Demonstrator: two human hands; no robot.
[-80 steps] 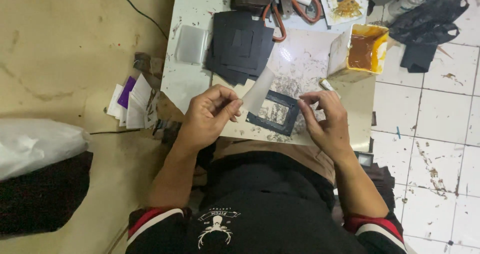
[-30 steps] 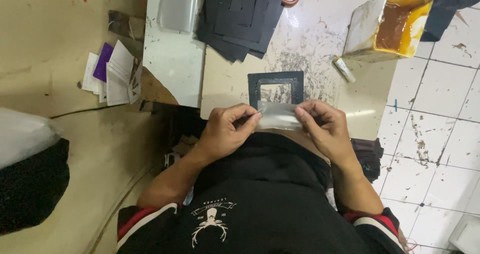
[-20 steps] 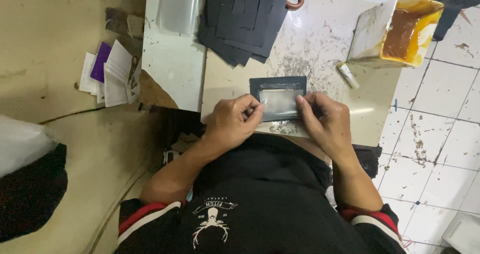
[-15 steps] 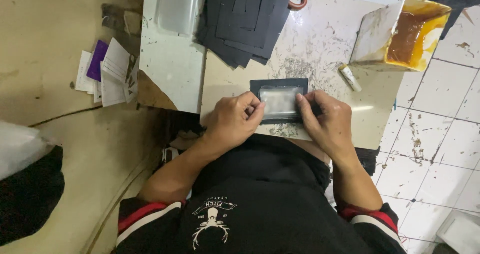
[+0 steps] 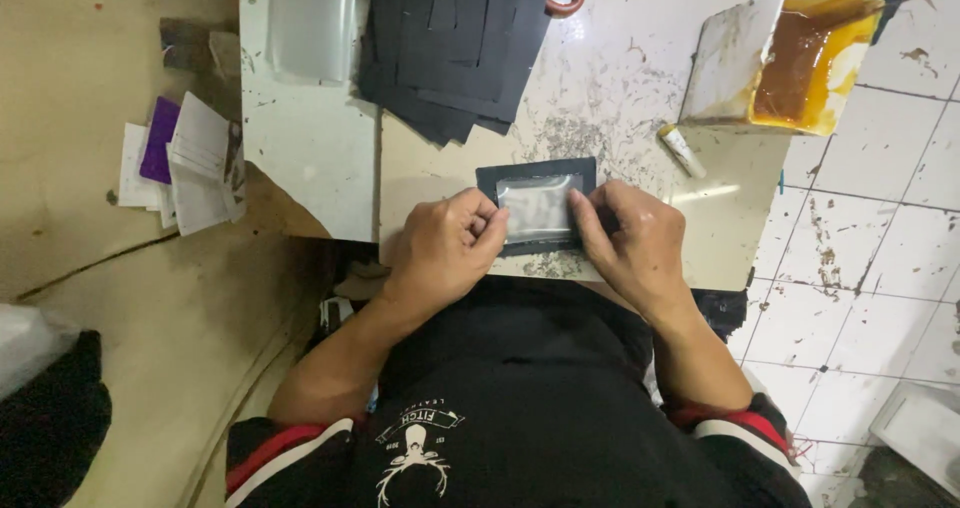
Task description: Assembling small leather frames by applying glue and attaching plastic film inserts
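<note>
Counter [image 5: 620, 88], scratched and pale, is seen from above, with a clear film window [image 5: 537, 208] pressed into a black frame piece [image 5: 536, 171] near its front edge. The left hand [image 5: 445, 243] and right hand [image 5: 628, 236] are laid flat, fingertips pinning the film's two ends. Slipped fingers could leave the film crooked or creased. Behind, a stack of black cut pieces [image 5: 450, 48] is fanned. At the far right, an open glue tub [image 5: 800, 58], amber inside, could be knocked and spilled.
</note>
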